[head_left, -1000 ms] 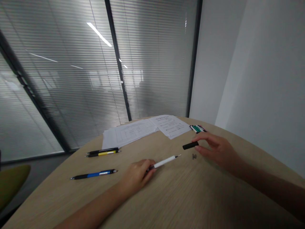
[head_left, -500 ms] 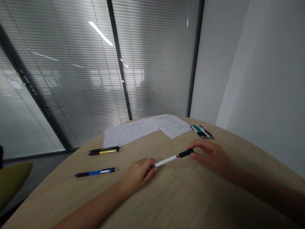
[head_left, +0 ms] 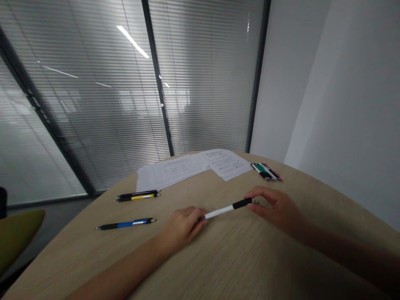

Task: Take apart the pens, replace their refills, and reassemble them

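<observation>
A white pen with a black end piece lies low over the wooden table, held between both hands. My left hand is closed round the pen's near end. My right hand pinches the black end piece, which sits on the pen's far tip.
A blue pen lies to the left. Two pens, one black and one yellow, lie behind it. Printed sheets rest at the table's far edge, with several coloured pens to their right. A green chair stands at far left.
A second ago my right hand held the black piece apart from the pen. It has since brought the piece onto the pen's tip and pushed it further on. The small dark bit on the table is hidden.
</observation>
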A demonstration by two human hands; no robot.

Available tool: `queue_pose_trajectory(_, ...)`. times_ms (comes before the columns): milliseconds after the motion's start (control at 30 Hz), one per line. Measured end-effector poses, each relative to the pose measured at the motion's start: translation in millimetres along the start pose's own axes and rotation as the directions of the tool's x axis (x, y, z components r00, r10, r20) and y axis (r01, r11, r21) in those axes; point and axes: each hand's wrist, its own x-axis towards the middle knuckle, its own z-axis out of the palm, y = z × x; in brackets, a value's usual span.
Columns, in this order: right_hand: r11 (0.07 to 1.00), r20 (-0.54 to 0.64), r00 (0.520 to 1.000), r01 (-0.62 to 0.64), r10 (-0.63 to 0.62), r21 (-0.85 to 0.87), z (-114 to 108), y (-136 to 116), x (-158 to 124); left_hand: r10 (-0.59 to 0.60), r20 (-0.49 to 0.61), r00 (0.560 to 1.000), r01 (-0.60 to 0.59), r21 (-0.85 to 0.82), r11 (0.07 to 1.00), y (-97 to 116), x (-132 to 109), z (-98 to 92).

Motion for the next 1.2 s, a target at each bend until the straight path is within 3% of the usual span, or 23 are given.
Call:
queue_pose_trajectory(200,1.0,0.136,0.99,0.029,-0.029,0.0,7.0,0.3,-1.8,0.048,0.0,0.999,-0.048,0.014,0.999,0.1,0.3,-1.1)
queue_pose_trajectory(333,0.987,0.134,0.979,0.161,-0.156,-0.021,15.1,3.2,-6.3,0.089,0.0,0.996,-0.089,0.061,0.994,4.0,1.0,-2.5)
queue_pose_trajectory(467,0.958,0.111,0.958,0.274,-0.264,-0.08,21.2,5.2,-10.2,0.207,0.011,0.978,-0.206,0.17,0.964,10.9,2.2,-4.0)
queue_pose_trajectory(600,0.94,0.112,0.943,0.324,-0.313,-0.107,25.1,5.4,-12.0,0.238,0.015,0.971,-0.235,0.224,0.946,14.2,2.8,-5.1)
queue_pose_trajectory(733,0.934,0.155,0.947,0.307,-0.281,-0.184,20.8,5.3,-8.5,0.161,0.005,0.987,-0.16,0.161,0.974,9.8,1.6,-2.7)
queue_pose_trajectory(867,0.89,0.192,0.946,0.312,-0.26,-0.333,5.0,14.1,3.4,-0.047,-0.02,0.999,0.048,0.048,0.998,2.8,0.9,1.0)
queue_pose_trajectory(967,0.817,0.289,0.916,0.383,-0.277,-0.432,-9.1,29.3,15.2,-0.166,-0.011,0.986,0.166,-0.01,0.986,0.6,1.8,1.2)
queue_pose_trajectory(1067,0.742,0.387,0.888,0.432,-0.249,-0.513,-19.3,43.3,23.4,-0.192,0.01,0.981,0.192,-0.023,0.981,1.2,2.6,0.0)
queue_pose_trajectory(1200,0.712,0.512,0.839,0.473,-0.185,-0.518,-22.1,50.6,23.3,-0.186,0.04,0.982,0.186,-0.007,0.982,1.9,2.2,0.2)
